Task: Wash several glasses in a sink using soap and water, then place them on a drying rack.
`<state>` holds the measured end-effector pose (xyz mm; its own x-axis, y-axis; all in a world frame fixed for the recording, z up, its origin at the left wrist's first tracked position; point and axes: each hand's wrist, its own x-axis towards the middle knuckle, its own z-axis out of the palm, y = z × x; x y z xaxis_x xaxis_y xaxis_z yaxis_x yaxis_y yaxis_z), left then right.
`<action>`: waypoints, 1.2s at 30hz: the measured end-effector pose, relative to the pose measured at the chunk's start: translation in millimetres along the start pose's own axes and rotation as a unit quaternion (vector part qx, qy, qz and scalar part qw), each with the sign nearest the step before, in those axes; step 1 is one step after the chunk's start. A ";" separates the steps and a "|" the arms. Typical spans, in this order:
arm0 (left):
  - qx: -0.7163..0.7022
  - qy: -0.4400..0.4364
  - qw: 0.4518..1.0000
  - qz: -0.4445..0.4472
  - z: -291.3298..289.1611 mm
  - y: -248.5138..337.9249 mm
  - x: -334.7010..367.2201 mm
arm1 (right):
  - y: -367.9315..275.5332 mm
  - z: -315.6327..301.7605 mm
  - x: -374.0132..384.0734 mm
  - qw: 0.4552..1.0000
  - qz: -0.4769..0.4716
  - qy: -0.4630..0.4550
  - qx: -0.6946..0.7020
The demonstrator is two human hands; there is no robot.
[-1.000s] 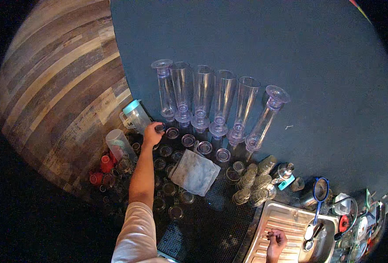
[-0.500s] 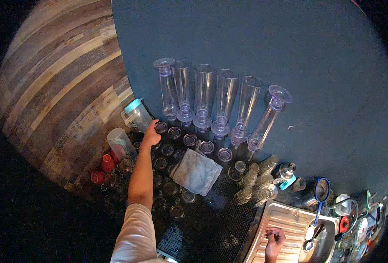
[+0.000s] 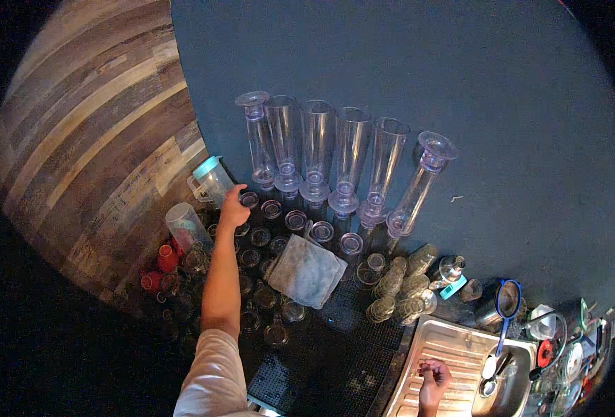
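Note:
My left hand [image 3: 233, 208] is stretched out at the left end of a row of upturned dark glasses. Its finger and thumb curve round the side of the end glass [image 3: 249, 200], whose round base faces up. The rest of the row, such as the glass [image 3: 295, 220], runs to the right. Beside the hand is a clear pitcher [image 3: 213, 182] with a turquoise lid. Over the steel drainboard [image 3: 422, 340], my right hand [image 3: 435, 379] hangs with its fingers curled in, and nothing shows in them.
Tall clear tubes [image 3: 316, 146] line the far side. A folded grey cloth [image 3: 306, 271] lies among upturned glasses. Stacked glasses [image 3: 391, 281] stand beside the sink [image 3: 519, 389], with a blue-rimmed strainer [image 3: 509, 299] near it. Red cups [image 3: 167, 258] and a clear plastic jug [image 3: 186, 226] are at left.
The whole scene has shifted slightly left in view. My left hand stays at the end glass, a touch farther forward. My right hand keeps its curled pose over the drainboard.

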<state>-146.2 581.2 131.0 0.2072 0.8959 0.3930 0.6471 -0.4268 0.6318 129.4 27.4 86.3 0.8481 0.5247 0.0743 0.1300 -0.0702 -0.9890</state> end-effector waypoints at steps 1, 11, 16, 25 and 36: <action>-0.001 -0.001 1.000 0.001 -5.3 16.1 -5.1 | -0.4 -0.1 0.1 1.000 0.000 0.001 0.000; 0.182 -0.259 0.933 0.174 24.9 104.4 -28.9 | -10.4 8.0 0.0 1.000 0.003 -0.009 0.030; 0.193 -0.246 0.927 0.207 26.8 104.2 -23.0 | -3.3 -5.6 -3.1 1.000 0.002 -0.001 0.012; 0.171 -0.241 0.934 0.202 29.7 99.8 -23.5 | -7.7 -5.4 -2.1 0.998 0.037 0.005 0.057; 0.137 -0.286 0.922 0.223 54.9 149.8 -47.7 | -12.6 -2.5 -0.4 0.998 0.027 0.000 0.060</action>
<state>-18.9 481.3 170.2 0.7991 0.5915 0.1074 0.5491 -0.7909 0.2702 128.7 25.9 99.1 0.8527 0.5220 0.0200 0.0211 0.0039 -0.9998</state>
